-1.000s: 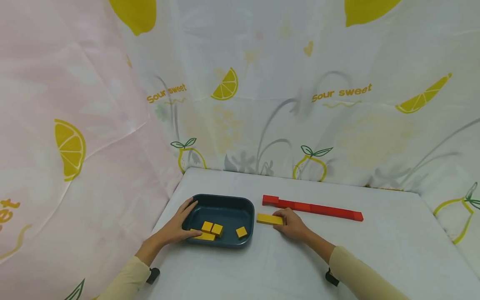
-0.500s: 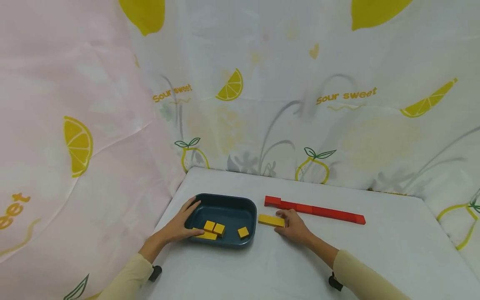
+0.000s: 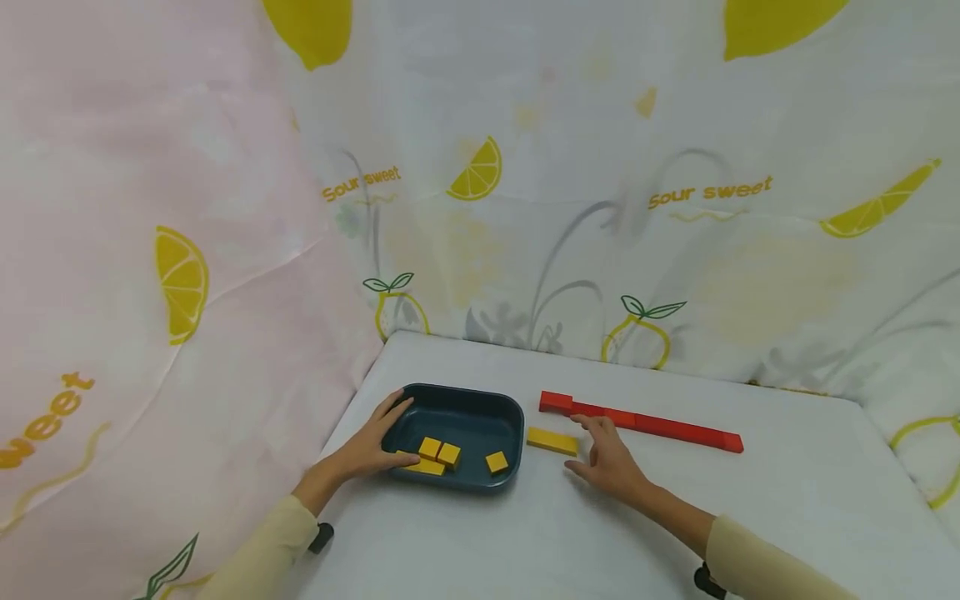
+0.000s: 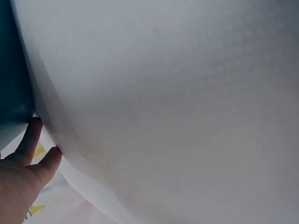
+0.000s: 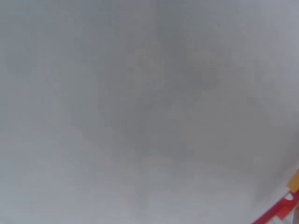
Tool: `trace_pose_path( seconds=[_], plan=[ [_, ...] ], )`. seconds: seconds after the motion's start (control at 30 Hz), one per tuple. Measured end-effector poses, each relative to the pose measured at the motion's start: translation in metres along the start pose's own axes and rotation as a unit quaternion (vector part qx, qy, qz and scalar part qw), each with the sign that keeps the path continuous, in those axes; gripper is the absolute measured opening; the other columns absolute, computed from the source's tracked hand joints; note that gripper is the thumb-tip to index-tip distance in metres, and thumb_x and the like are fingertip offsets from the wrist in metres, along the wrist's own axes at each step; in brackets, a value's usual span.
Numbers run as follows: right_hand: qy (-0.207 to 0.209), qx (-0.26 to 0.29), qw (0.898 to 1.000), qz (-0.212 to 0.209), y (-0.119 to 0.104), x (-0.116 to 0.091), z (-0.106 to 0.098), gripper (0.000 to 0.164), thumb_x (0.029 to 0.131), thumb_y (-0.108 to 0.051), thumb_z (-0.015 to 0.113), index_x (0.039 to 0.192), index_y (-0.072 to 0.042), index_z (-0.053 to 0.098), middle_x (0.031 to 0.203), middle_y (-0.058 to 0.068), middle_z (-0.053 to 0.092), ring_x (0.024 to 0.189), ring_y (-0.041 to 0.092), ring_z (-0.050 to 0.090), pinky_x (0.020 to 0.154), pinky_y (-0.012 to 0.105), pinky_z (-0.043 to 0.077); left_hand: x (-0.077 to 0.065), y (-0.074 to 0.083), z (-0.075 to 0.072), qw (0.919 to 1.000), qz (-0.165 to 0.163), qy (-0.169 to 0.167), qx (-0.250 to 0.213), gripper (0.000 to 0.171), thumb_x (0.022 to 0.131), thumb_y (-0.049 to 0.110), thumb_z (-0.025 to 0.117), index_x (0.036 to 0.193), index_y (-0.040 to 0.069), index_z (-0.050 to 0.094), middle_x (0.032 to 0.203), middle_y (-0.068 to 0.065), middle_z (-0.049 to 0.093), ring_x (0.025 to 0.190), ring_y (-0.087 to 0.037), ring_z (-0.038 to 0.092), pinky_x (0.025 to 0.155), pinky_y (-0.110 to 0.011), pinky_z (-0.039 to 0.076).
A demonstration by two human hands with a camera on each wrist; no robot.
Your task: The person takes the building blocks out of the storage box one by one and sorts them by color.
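A dark blue tray [image 3: 517, 442] stands on the table with several yellow blocks inside, among them a small cube [image 3: 497, 462] on its right side. My left hand [image 3: 367, 446] rests at the tray's left end, fingers and thumb spread over the rim; in the left wrist view, fingers [image 4: 35, 135] touch its outer wall. Just right of the tray, a long yellow block [image 3: 552, 441] lies on the table. My right hand [image 3: 617, 467] is beside that block, thumb and fingers apart, holding nothing. Behind it lies a row of red blocks [image 3: 667, 427], its left end block raised.
The white table [image 3: 480, 550] backs onto a hanging cloth [image 3: 570, 150] printed with lemons. Another stretch of cloth [image 3: 247, 375] closes off the left side. In the right wrist view, only a corner of the red row [image 5: 275, 212] and a bit of yellow [image 5: 294, 181] show.
My right hand has let go of the long yellow block and drawn back to the right, its fingers parting. The left hand stays at the tray. The head view has shifted slightly left.
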State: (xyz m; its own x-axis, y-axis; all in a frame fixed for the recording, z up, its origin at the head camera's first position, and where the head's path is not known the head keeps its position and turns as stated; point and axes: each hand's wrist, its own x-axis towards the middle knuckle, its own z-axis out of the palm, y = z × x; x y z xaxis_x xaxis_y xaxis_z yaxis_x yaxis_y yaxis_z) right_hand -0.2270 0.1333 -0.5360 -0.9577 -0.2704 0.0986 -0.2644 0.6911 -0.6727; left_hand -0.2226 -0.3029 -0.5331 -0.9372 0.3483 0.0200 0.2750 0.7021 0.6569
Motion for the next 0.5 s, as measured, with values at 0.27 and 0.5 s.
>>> trace_pose_path(
  seconds=[0.27,0.5],
  plan=[
    [0.001,0.070,0.994,-0.086,-0.037,0.005,-0.005,0.068,0.080,-0.010,0.082,0.140,-0.009,0.049,0.124,0.014,0.055,0.064,0.008,0.051,0.059,0.019,0.052,0.002,-0.001,0.000,1.0000,0.002,-0.003,-0.001,0.106,0.076,0.051,0.081,0.159,0.020,0.022,0.167,-0.011,0.005,0.148,-0.044,0.019,0.108,-0.071,0.029],
    [-0.026,0.112,0.983,-0.144,-0.076,0.013,0.009,0.065,0.082,-0.012,0.080,0.139,-0.008,0.049,0.124,0.014,0.055,0.065,0.007,0.052,0.060,0.019,0.053,0.001,0.005,-0.002,0.9996,-0.021,-0.013,-0.010,0.108,0.076,0.051,0.081,0.159,0.019,0.020,0.167,-0.011,0.003,0.148,-0.044,0.018,0.110,-0.071,0.027]
  ],
)
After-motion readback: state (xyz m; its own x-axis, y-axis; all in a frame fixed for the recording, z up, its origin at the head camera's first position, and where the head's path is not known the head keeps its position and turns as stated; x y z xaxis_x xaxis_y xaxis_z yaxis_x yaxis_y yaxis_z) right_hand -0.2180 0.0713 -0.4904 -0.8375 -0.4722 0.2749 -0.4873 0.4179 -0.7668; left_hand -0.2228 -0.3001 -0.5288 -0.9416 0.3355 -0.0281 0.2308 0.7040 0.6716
